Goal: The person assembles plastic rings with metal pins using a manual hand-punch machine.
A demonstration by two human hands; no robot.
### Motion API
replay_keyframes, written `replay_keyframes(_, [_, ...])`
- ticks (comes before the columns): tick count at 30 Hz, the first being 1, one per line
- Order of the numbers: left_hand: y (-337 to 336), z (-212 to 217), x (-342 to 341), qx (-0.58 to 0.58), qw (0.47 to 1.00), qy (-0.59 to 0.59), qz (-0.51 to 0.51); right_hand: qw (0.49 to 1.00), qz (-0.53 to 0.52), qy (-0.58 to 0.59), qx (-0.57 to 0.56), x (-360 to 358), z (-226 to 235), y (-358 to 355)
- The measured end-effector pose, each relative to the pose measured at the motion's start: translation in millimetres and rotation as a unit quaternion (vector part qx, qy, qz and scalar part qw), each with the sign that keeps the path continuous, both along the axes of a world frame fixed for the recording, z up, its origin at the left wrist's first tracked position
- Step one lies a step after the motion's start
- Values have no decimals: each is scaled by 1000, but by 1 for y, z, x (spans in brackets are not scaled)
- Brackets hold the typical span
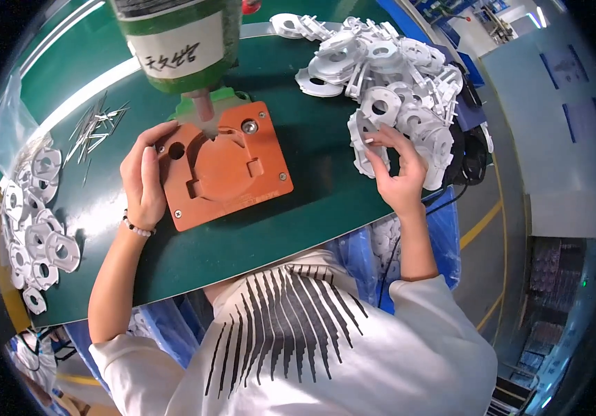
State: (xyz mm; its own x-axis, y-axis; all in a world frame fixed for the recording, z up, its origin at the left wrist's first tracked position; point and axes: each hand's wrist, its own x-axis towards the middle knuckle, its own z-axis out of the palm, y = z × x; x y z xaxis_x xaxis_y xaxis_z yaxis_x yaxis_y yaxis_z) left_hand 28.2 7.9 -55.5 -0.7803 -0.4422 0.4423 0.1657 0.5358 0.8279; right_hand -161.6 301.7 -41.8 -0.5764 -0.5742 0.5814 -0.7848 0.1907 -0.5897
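An orange fixture block (222, 184) with a round recess and screwed corners lies on the green table. My left hand (144, 170) is closed around its upper left edge, thumb along the side and fingers curled toward the back corner. On the right, my right hand (401, 170) has thumb and forefinger on a white plastic part (362, 132) at the near side of a heap. Its other fingers curl behind and are partly hidden. A green machine head (185, 48) with a blunt tip (203, 105) hangs over the far edge of the block.
A large heap of white ring-shaped parts (381, 52) covers the table's far right. More white parts (38, 229) lie along the left edge, near thin metal pins (95, 128). Blue plastic-lined containers (444, 236) stand below the table, and a black cable (447, 201) runs beside its right edge.
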Motion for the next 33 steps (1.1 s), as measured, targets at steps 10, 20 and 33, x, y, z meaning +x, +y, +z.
replay_keyframes(10, [1, 0, -2, 5, 999, 46, -11, 966, 219, 134, -32, 55, 50, -68])
replay_keyframes(20, [-1, 0, -2, -24, 998, 49, -14, 938, 312, 149, -8, 76, 45, -113])
replay_keyframes(33, [-4, 3, -5, -135, 987, 89, 5, 930, 302, 208, 8, 84, 46, -117])
